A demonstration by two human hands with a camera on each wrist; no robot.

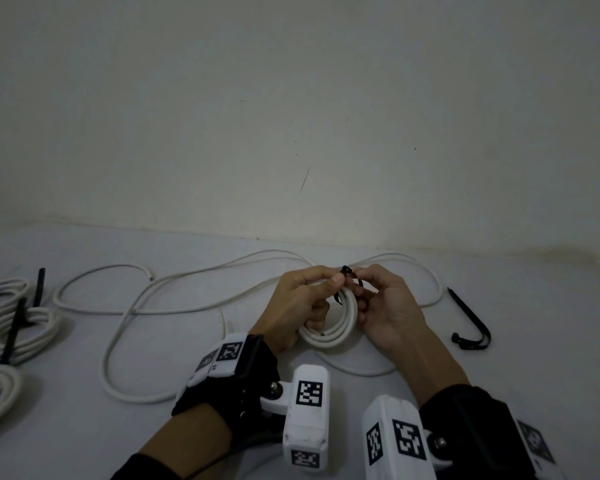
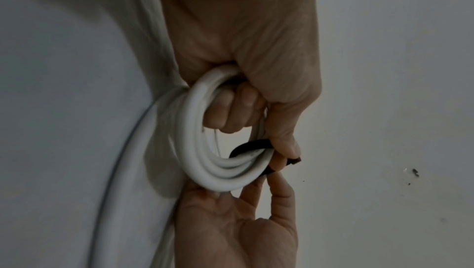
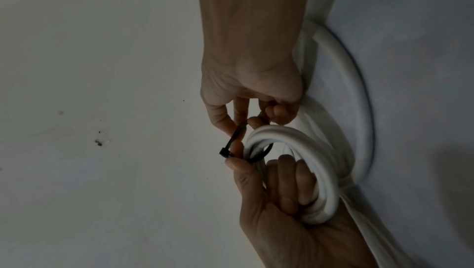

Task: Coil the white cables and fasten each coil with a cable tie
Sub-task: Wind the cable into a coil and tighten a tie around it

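A small coil of white cable (image 1: 340, 332) is held upright just above the table between both hands. My left hand (image 1: 321, 292) grips the coil, its fingers (image 2: 231, 110) curled through the middle. Its thumb (image 3: 238, 169) presses the head of a black cable tie (image 1: 346, 270) at the coil's top. The tie (image 3: 237, 136) loops around the coil's strands (image 3: 307, 140). My right hand (image 1: 362, 282) pinches the tie's strap between thumb and forefinger, right beside the head. In the left wrist view the tie (image 2: 252, 145) crosses the strands (image 2: 195, 140).
Loose white cables (image 1: 187, 282) sprawl over the pale table (image 1: 534, 375), one looping under my hands. Three coils (image 1: 18, 327) bound with black ties lie at the left edge. Spare black ties (image 1: 471, 323) lie to the right. A bare wall (image 1: 291, 133) stands close behind.
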